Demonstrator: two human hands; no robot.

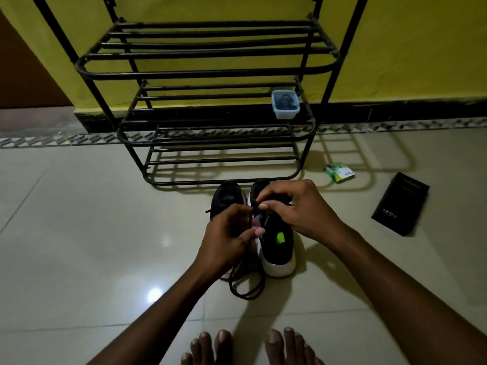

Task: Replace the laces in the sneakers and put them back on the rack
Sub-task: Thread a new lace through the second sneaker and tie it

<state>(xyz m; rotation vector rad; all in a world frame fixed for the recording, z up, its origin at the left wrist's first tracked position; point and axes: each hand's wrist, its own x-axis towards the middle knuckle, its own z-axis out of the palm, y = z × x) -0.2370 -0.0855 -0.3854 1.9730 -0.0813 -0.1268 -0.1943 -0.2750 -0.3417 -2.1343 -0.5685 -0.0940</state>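
**Item: black lace, being worked into a sneaker on the floor**

The sneaker (279, 248) is standing on the floor (105, 233) just in front of the rack (210, 75), toe toward its bottom front rail and heel toward the person. A second sneaker (228, 197) is sitting just beside it on the left.

The lace (246, 291) is running along the shoe's length. The right hand (295, 206) is pinching it between thumb and forefinger over the eyelets. The left hand (229, 233) is gripping it in curled fingers beside the collar. Its slack is looping on the floor behind the heels.

Judgement: the right hand is nearer the eyelets and is likely leading, while the left is feeding slack forward.
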